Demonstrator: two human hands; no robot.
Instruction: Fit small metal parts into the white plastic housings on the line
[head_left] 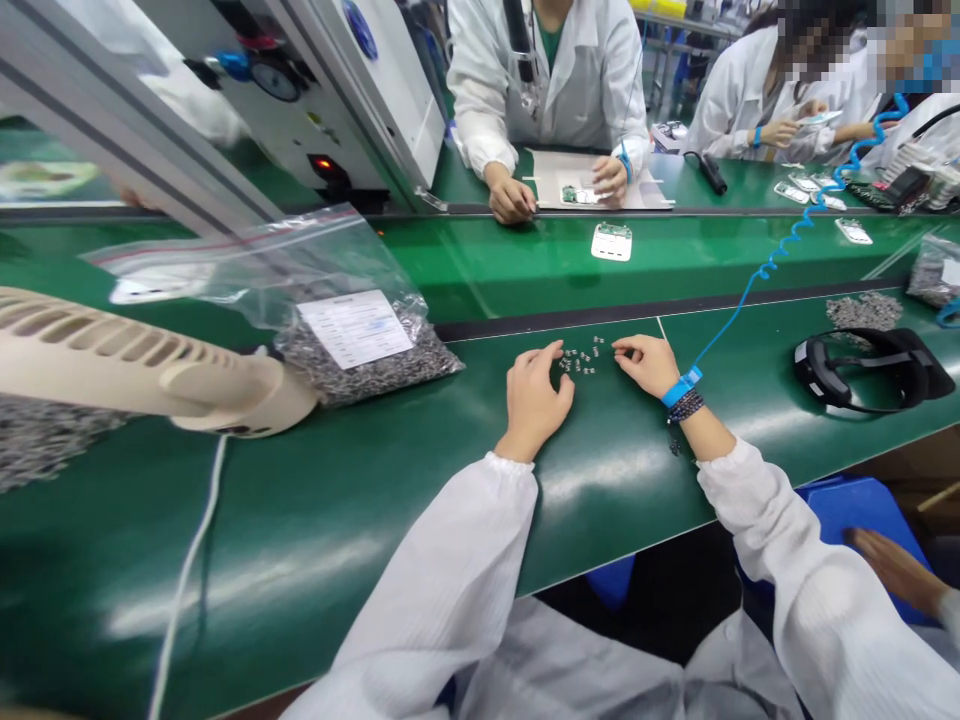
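Note:
Several small metal parts (577, 362) lie loosely scattered on the green work surface (600, 430) between my hands. My left hand (534, 398) rests at their left side, with its thumb and forefinger apart and curved toward them; nothing shows in its grasp. To the right of the parts, my right hand (649, 364) has its thumb and forefinger brought together at the tips. Whatever is between those fingertips, if anything, is too small to make out. A blue wrist strap (681, 386) with a coiled cord (787, 240) goes round my right wrist.
Left of my hands sits a clear bag of metal parts (367, 350), beside a beige fan (150, 360) with a white cord (191, 560). A black headset (870, 372) and a parts pile (864, 312) lie right. Across the green belt (495, 255), a co-worker's hands (512, 197) work; a white casing (612, 242) lies there.

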